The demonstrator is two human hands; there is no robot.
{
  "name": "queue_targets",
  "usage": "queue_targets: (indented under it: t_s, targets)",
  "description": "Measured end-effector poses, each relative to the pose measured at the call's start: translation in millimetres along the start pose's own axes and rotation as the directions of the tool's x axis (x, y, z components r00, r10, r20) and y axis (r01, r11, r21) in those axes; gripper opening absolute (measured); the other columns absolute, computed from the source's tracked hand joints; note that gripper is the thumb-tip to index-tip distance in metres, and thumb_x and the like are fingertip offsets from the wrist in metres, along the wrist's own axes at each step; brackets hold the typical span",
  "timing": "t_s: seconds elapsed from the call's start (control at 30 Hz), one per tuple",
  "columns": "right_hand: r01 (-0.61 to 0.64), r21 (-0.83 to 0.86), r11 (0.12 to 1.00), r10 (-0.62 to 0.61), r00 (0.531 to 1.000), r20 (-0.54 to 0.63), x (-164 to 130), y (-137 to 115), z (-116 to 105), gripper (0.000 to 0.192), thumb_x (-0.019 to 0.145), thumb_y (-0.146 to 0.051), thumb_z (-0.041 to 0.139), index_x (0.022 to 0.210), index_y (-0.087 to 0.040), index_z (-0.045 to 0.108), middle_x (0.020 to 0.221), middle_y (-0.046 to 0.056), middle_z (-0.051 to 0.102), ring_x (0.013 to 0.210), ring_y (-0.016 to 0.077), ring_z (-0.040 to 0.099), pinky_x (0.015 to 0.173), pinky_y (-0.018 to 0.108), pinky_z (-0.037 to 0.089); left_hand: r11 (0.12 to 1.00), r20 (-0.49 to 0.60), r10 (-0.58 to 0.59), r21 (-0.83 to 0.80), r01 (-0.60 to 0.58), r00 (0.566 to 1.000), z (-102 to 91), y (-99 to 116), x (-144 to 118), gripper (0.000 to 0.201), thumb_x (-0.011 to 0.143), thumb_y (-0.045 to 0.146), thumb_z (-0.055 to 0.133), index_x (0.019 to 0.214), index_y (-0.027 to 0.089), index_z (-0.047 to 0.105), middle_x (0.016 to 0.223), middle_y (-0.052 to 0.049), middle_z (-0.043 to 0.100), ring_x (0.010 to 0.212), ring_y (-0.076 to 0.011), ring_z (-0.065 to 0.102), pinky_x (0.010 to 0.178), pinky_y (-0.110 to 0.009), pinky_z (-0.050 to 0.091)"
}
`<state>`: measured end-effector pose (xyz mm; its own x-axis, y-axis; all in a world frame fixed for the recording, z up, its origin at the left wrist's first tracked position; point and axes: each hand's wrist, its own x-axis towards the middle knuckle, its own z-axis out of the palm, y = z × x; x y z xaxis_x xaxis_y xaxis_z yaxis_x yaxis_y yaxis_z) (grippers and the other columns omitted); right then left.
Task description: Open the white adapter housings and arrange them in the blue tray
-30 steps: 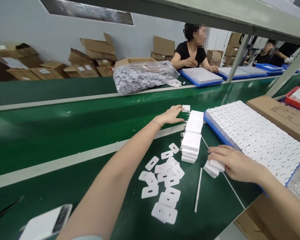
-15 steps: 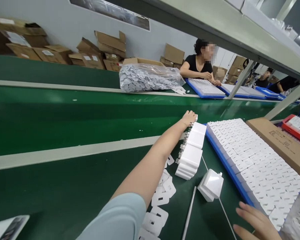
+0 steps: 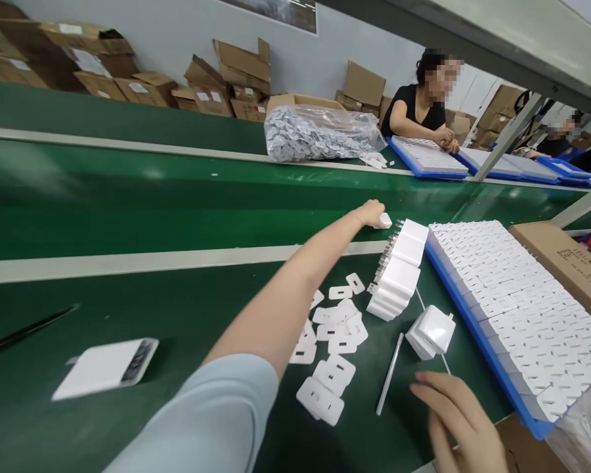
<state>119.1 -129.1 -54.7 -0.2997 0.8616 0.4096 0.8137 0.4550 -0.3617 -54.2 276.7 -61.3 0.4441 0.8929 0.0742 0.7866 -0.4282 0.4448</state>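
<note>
Left hand (image 3: 372,213) fingers grip a small white block (image 3: 386,221), its end showing just beyond them; probably light, stiff and slick, best pinched by opposite sides; right hand (image 3: 460,420) fingers loosely spread, empty

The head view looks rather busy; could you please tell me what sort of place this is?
Probably a factory assembly workshop: a long green bench, a blue tray packed with white parts, and a co-worker across the way suggest it.

My left sleeve (image 3: 211,414): pale blue, short, a seam line running along its hem (image 3: 268,387)
My left hand (image 3: 372,213): bare
My right hand (image 3: 470,430): bare
</note>
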Motion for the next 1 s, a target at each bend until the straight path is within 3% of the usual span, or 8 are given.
queue_targets:
  t_s: [0.13, 0.23, 0.4, 0.53, 0.67, 0.83, 0.93, 1.0]
  targets:
    - [0.108, -0.110, 0.988, -0.086, 0.979, 0.184, 40, -14, 47, 0.040, 0.096, -0.012, 0.036, 0.127, -0.018, 0.062, 0.124, 0.015, 0.067, 0.108, 0.0294, 0.068, 0.082, 0.042, 0.064, 0.989, -0.085, -0.097, -0.120, 0.087, 0.992, -56.0, -38, -83, 0.032, 0.077, 0.035, 0.076, 0.094, 0.009, 0.069, 0.098, -0.011, 0.073, 0.096, -0.0306, 0.069, 0.088, -0.041, 0.054]
    - [0.154, -0.240, 0.959, -0.103, 0.972, 0.211, 62, -11, 78, 0.042, 0.095, -0.011, 0.041, 0.134, -0.011, 0.056, 0.127, 0.020, 0.063, 0.112, 0.0328, 0.064, 0.091, 0.047, 0.060, 0.976, -0.241, -0.115, -0.210, 0.064, 0.964, -82.2, -36, -175, 0.039, 0.080, 0.033, 0.069, 0.110, 0.010, 0.060, 0.112, -0.015, 0.072, 0.101, -0.0277, 0.069, 0.085, -0.037, 0.056]
    - [0.153, -0.214, 0.965, -0.112, 0.975, 0.192, 77, 1, 108, 0.042, 0.090, -0.005, 0.040, 0.126, -0.012, 0.060, 0.109, 0.017, 0.068, 0.101, 0.0309, 0.066, 0.089, 0.046, 0.058, 0.909, -0.411, -0.005, -0.381, -0.166, 0.912, -75.3, 12, -339, 0.044, 0.078, 0.030, 0.075, 0.108, 0.020, 0.045, 0.124, -0.014, 0.068, 0.114, -0.0237, 0.067, 0.097, -0.039, 0.054]
    - [0.138, -0.120, 0.983, -0.113, 0.974, 0.196, 80, 6, 108, 0.038, 0.090, -0.011, 0.040, 0.121, -0.015, 0.062, 0.103, 0.015, 0.066, 0.101, 0.0310, 0.065, 0.091, 0.046, 0.055, 0.813, -0.533, 0.066, -0.462, -0.355, 0.843, -58.8, 53, -427, 0.042, 0.077, 0.021, 0.077, 0.105, 0.023, 0.046, 0.129, -0.015, 0.066, 0.123, -0.0270, 0.064, 0.100, -0.043, 0.053]
    - [0.072, -0.035, 0.997, -0.064, 0.980, 0.187, 83, 7, 101, 0.038, 0.092, -0.025, 0.043, 0.125, -0.016, 0.060, 0.098, 0.013, 0.064, 0.085, 0.0296, 0.066, 0.074, 0.044, 0.057, 0.794, -0.609, 0.085, -0.437, -0.423, 0.789, -47.5, 73, -469, 0.048, 0.077, 0.015, 0.077, 0.111, 0.024, 0.045, 0.132, -0.016, 0.065, 0.126, -0.0273, 0.062, 0.101, -0.044, 0.053]
    - [-0.020, 0.093, 0.996, 0.007, 0.991, 0.133, 87, 7, 93, 0.033, 0.092, -0.032, 0.044, 0.115, -0.020, 0.065, 0.085, 0.007, 0.064, 0.074, 0.0237, 0.064, 0.069, 0.040, 0.056, 0.808, -0.677, 0.078, -0.387, -0.444, 0.732, -35.0, 80, -488, 0.050, 0.079, 0.014, 0.075, 0.116, 0.025, 0.043, 0.132, -0.017, 0.065, 0.125, -0.0271, 0.062, 0.100, -0.044, 0.054]
    - [-0.086, 0.214, 0.973, 0.071, 0.995, 0.077, 76, -13, 80, 0.034, 0.093, -0.038, 0.047, 0.115, -0.019, 0.065, 0.083, 0.006, 0.063, 0.068, 0.0211, 0.063, 0.068, 0.040, 0.057, 0.831, -0.738, 0.055, -0.339, -0.440, 0.673, -24.0, 82, -490, 0.050, 0.083, 0.014, 0.071, 0.121, 0.024, 0.041, 0.133, -0.017, 0.063, 0.129, -0.0271, 0.060, 0.103, -0.046, 0.053]
    - [-0.150, 0.441, 0.885, 0.154, 0.988, 0.028, 58, -41, 70, 0.033, 0.093, -0.044, 0.054, 0.115, -0.021, 0.067, 0.084, 0.005, 0.062, 0.060, 0.0167, 0.060, 0.062, 0.036, 0.058, 0.859, -0.780, 0.044, -0.290, -0.423, 0.624, -12.6, 83, -486, 0.051, 0.084, 0.013, 0.069, 0.126, 0.024, 0.041, 0.133, -0.017, 0.063, 0.132, -0.0277, 0.057, 0.106, -0.048, 0.051]
